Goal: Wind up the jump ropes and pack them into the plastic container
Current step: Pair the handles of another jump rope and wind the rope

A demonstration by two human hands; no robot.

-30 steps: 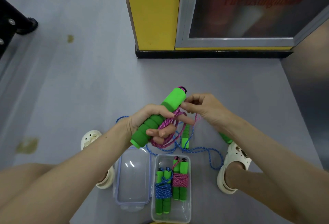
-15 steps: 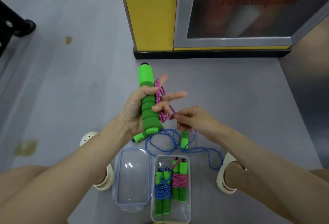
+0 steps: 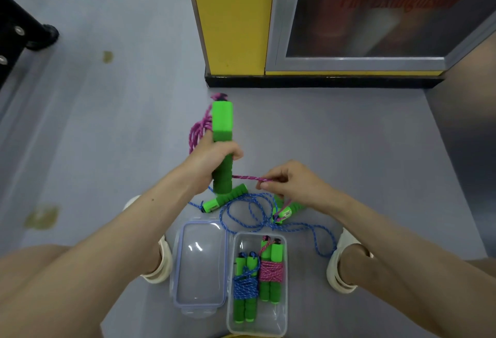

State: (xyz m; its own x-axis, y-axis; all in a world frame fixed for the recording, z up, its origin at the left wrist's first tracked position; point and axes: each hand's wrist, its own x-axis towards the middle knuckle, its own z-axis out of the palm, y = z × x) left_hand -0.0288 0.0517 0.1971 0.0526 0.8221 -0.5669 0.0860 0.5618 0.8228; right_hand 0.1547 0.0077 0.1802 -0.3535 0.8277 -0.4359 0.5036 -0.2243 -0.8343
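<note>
cabinet glass [image 3: 357, 31], blurred red "Fire Extinguisher"

Left hand [image 3: 212, 159] grips an upright green handle [image 3: 222, 123]; right hand [image 3: 291, 182] pinches the pink rope [image 3: 248, 177] taut beside it

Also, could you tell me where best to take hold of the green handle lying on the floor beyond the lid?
Probably its ribbed foam middle, from above, fingers across its width: the floor handle lies flat and slanted, and the blue rope leaves its capped near-left end.
</note>
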